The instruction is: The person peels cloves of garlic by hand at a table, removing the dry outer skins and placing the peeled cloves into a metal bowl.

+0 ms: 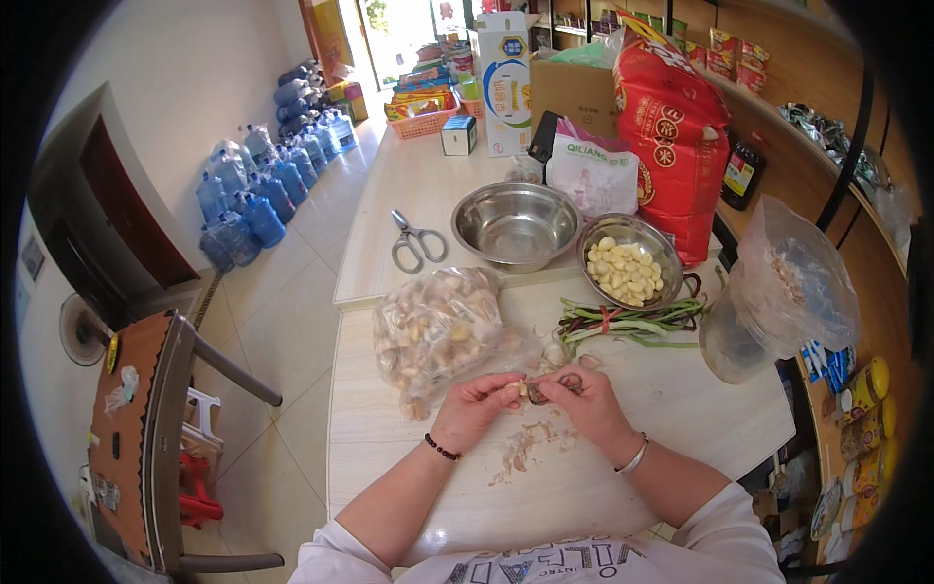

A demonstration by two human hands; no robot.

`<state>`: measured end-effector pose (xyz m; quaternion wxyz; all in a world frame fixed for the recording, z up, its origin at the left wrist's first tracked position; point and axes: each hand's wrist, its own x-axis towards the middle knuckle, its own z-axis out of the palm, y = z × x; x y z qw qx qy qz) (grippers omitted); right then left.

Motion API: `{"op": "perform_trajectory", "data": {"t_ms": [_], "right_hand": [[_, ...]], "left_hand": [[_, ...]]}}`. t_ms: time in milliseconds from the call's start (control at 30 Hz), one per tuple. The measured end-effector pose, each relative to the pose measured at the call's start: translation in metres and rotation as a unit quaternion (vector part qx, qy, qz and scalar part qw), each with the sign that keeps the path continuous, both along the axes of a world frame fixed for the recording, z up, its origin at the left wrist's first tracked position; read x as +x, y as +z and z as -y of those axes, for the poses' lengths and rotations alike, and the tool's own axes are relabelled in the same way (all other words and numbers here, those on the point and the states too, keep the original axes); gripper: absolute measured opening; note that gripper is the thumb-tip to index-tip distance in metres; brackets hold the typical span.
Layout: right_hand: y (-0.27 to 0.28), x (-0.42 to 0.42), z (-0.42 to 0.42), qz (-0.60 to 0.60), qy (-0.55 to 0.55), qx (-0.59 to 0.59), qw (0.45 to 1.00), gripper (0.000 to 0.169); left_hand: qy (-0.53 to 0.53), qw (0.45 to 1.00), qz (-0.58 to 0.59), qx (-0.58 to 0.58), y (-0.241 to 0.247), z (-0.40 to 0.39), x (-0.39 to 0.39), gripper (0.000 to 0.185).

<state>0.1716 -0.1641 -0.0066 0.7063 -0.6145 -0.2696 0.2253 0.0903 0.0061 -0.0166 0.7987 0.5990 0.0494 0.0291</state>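
Note:
A garlic clove (522,390) is pinched between the thumb and fingers of my left hand (478,409). My right hand (587,409) grips a small metal tool (538,395) against the clove; its exact kind is partly hidden by my fingers. Under both hands, papery garlic skins (522,447) lie scattered on the pale wooden table (438,482). A clear plastic bag of unpeeled garlic (445,328) rests just beyond my left hand. Loose garlic pieces (556,355) sit past my right hand. Further back, a steel bowl (665,244) contains peeled cloves (624,270).
Grey-handled scissors (417,242) lie left of a larger steel basin (516,223). Green long beans (627,321) are tied in a bundle. At right stands a plastic-lined container (737,343) near a shelf; a red rice sack (671,146) and a cardboard box (576,95) stand behind.

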Motion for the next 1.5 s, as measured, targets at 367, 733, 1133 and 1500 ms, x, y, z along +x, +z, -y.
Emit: {"op": "perform_trajectory", "data": {"t_ms": [367,733,1133,1500], "right_hand": [[0.003,0.000,0.001,-0.053,0.007,0.031,0.998,0.011],[0.007,-0.011,0.001,0.153,-0.004,-0.018,0.988,0.009],[0.011,-0.001,0.001,0.100,-0.163,-0.018,0.981,0.010],[0.008,-0.009,0.002,0.027,-0.003,0.008,1.000,0.008]], "left_hand": [[-0.073,0.978,0.007,-0.198,-0.004,-0.001,0.001,0.028],[-0.028,0.979,-0.020,-0.203,-0.006,-0.003,0.002,0.017],[-0.110,0.972,-0.029,-0.204,0.004,-0.004,0.000,0.023],[-0.059,0.964,0.005,-0.259,-0.002,-0.005,0.003,0.023]]}}
